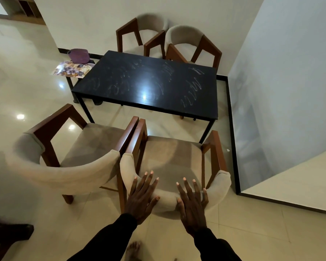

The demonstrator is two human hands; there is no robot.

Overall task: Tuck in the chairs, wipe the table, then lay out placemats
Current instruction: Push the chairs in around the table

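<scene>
The left hand [142,194] and right hand [193,202] lie flat, fingers straight and spread, on the padded backrest of the near right chair [173,159], which stands apart from the black table [139,76]. The near left chair [87,146] stands just beside it, armrests nearly touching. The glossy tabletop carries whitish smears. Two far chairs [147,32] [188,40] stand along the white wall. Floral placemats [72,69] and a purple object [78,55] sit on a small side table at the table's left end. Cream floor tiles [36,87] reflect ceiling lights.
</scene>
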